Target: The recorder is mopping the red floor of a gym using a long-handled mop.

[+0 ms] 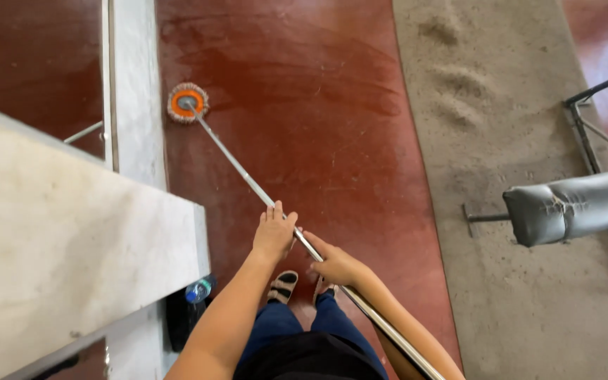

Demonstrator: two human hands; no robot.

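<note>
While gripped, mop pole (248, 179) between hands (307, 250)

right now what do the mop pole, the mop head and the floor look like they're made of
Mop pole: looks like polished metal, silvery with bright glints. Mop head: an orange disc, probably plastic, ringed by pale fringe, likely yarn or microfibre. Floor: hard, glossy red-brown, maybe painted concrete; it shows sheen and streaks.

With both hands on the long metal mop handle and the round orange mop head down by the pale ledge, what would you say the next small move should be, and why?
Probably draw the round orange mop head back along the red floor toward the feet. The left hand and right hand both grip the long metal mop handle at full reach, and the head sits against the pale ledge, leaving no room to push further.
</note>
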